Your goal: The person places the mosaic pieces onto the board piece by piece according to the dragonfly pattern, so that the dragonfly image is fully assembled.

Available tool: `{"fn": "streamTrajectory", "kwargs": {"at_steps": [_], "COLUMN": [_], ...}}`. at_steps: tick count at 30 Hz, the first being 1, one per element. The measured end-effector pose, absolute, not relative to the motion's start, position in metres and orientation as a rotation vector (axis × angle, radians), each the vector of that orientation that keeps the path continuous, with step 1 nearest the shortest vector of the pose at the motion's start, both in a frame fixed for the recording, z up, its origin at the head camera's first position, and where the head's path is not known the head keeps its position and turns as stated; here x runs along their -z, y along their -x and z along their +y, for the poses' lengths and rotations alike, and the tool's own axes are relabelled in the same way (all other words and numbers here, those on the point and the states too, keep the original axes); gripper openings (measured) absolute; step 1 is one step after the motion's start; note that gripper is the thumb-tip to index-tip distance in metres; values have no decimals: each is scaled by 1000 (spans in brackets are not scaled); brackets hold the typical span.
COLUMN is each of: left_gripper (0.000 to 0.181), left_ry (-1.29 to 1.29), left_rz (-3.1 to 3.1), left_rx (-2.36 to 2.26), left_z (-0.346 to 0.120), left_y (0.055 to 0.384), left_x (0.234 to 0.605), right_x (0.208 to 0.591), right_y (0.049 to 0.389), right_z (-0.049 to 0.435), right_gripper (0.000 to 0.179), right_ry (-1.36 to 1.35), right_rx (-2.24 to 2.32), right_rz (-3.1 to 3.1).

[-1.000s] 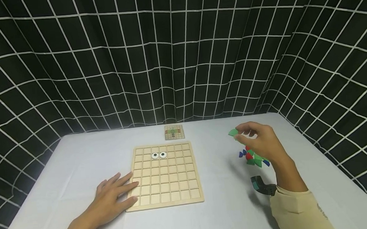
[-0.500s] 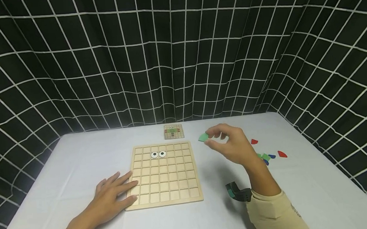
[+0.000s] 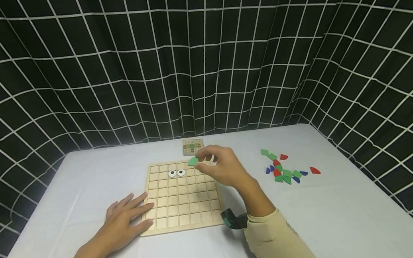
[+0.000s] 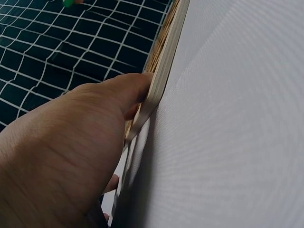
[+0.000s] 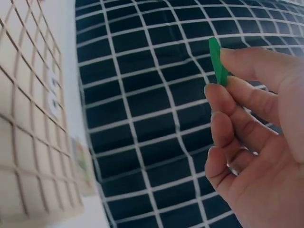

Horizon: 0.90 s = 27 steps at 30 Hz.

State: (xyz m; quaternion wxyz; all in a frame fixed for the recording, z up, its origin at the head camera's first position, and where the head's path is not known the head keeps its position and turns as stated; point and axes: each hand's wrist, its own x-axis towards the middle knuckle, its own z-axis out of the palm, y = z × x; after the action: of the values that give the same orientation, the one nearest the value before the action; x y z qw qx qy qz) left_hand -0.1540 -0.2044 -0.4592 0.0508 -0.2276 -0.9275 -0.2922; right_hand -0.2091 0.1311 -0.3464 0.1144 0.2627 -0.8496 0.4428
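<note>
A wooden grid board [image 3: 183, 198] lies on the white table, with two round eye pieces [image 3: 176, 173] set in an upper row. My left hand [image 3: 126, 218] rests on the board's left edge, its fingers spread and fairly straight. Above the board's upper right part, my right hand [image 3: 221, 166] pinches a green quarter-circle tile [image 3: 193, 161] between thumb and fingers. In the right wrist view the green tile [image 5: 217, 61] appears nearly edge-on, apart from the board. The left wrist view has my thumb against the wooden board's side [image 4: 161, 71].
Behind the board lies a small pattern card [image 3: 192, 146], partly covered by my right hand. To the right, several loose green, red and blue tiles [image 3: 286, 173] are scattered on the table [image 3: 327, 212]. A dark curtain with white grid lines [image 3: 173, 67] surrounds the table.
My right hand has carried the green tile leftward from over the loose tiles to above the board. The loose tiles have come into fuller view. My left hand has stayed in place.
</note>
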Motion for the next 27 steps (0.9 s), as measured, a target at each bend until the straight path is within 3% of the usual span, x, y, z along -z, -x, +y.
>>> {"fn": "streamTrajectory", "kwargs": {"at_steps": [12,27], "left_gripper": [45,45], "left_ry": [674,702], "left_rz": [-2853,-2826], "left_rx": [892,874], "left_z": [-204,-206], "left_y": [155,154], "left_x": [460,459], "right_x": [380,417], "right_y": [230,251], "right_z": [82,61], "right_gripper": [20,22], "right_ry": [-667,-566], "right_rx": [-1416,-1376], "right_rz": [-2657,-2892]}}
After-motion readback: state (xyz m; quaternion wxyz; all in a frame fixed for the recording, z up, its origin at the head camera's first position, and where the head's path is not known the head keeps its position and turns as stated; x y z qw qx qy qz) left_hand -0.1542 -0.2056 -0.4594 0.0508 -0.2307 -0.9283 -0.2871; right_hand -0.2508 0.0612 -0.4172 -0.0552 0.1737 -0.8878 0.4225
